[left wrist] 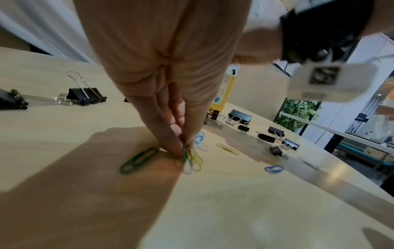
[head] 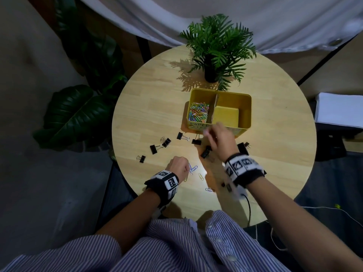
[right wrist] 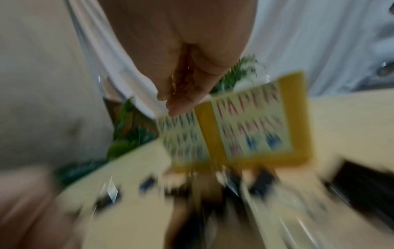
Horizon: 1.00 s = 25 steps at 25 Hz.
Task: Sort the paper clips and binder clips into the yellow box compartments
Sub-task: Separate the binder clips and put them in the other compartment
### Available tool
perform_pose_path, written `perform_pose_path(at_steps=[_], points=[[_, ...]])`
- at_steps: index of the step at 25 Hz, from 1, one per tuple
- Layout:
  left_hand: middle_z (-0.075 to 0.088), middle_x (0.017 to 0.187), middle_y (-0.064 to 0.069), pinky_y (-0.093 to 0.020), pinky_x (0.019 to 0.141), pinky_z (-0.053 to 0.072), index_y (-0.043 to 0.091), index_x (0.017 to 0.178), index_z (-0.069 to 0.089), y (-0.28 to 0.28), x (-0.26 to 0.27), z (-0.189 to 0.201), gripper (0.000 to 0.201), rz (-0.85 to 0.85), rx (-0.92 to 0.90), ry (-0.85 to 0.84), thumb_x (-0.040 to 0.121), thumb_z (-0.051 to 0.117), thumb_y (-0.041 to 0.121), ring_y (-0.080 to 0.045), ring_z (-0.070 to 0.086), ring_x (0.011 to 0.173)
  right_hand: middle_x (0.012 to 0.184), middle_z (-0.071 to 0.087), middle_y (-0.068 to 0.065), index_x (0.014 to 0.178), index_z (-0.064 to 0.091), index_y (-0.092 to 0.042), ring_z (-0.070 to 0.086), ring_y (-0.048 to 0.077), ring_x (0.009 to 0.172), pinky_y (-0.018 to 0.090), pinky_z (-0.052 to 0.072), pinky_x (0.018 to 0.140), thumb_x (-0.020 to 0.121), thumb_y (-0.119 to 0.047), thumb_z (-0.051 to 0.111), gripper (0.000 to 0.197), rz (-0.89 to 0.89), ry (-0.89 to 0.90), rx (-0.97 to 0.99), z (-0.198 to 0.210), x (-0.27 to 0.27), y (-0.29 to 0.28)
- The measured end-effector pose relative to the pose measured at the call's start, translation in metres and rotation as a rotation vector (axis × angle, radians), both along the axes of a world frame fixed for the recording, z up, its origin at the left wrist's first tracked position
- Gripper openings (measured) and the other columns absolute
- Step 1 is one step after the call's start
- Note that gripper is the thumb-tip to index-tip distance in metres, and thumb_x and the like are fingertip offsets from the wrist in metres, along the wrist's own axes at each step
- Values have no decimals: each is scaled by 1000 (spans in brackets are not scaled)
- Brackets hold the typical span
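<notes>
The left hand (left wrist: 170,94) pinches a few thin wire paper clips (left wrist: 192,158) against the wooden tabletop (left wrist: 234,202); the blurred right hand (head: 218,138), grip unclear, nears the yellow box (head: 245,107). They could slip loose.

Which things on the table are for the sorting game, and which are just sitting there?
For the job:
yellow box
paper clips in the box
loose paper clips
binder clips
paper clips pinched by the left hand
right hand

Just there:
potted plant
table
</notes>
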<state>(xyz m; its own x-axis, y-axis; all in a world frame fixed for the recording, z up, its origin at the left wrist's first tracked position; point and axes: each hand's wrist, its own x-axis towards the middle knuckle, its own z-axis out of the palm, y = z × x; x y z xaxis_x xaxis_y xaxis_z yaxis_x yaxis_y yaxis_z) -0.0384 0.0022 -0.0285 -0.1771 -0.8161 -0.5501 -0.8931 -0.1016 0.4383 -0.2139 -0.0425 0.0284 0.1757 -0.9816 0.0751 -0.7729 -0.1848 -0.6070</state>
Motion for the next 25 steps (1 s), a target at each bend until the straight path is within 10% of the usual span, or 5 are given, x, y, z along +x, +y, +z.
perform_pose_path(at_steps=[9, 12, 16, 20, 25], points=[[65, 70, 2, -37, 65, 60, 18, 72, 66, -43, -7, 52, 20, 379, -237, 459, 79, 72, 0, -18, 63, 65, 100, 59, 11, 101, 61, -9, 60, 26, 77, 38, 53, 68, 89, -19, 58, 16, -84, 111, -88, 34, -7, -53], [66, 78, 0, -9, 63, 50, 6, 83, 68, -97, -25, 95, 6, 304, -482, 525, 81, 71, 1, -10, 59, 68, 91, 62, 10, 92, 66, -9, 61, 28, 76, 41, 53, 68, 89, -16, 55, 13, 173, 182, 135, -1, -16, 11], [68, 97, -7, -20, 81, 53, 4, 95, 68, -122, -36, 112, 9, 78, -572, 416, 88, 63, 3, -14, 63, 86, 116, 58, 6, 117, 60, -15, 59, 24, 97, 40, 55, 76, 84, -12, 55, 34, 436, 319, 263, -43, -6, 62], [69, 99, -6, -28, 79, 55, 10, 96, 66, -80, -4, 84, 10, -169, -214, 14, 86, 67, 8, -19, 65, 86, 142, 45, 3, 138, 42, -13, 51, 21, 112, 39, 53, 77, 79, -16, 63, 63, 640, 510, 175, -61, 5, 74], [67, 101, -14, -37, 89, 55, -1, 105, 62, -42, 27, 50, 37, -369, 381, -411, 76, 80, 14, -29, 66, 103, 119, 58, 6, 122, 54, -10, 59, 23, 96, 35, 54, 70, 80, -21, 60, 44, 522, 386, 134, -48, -13, 89]])
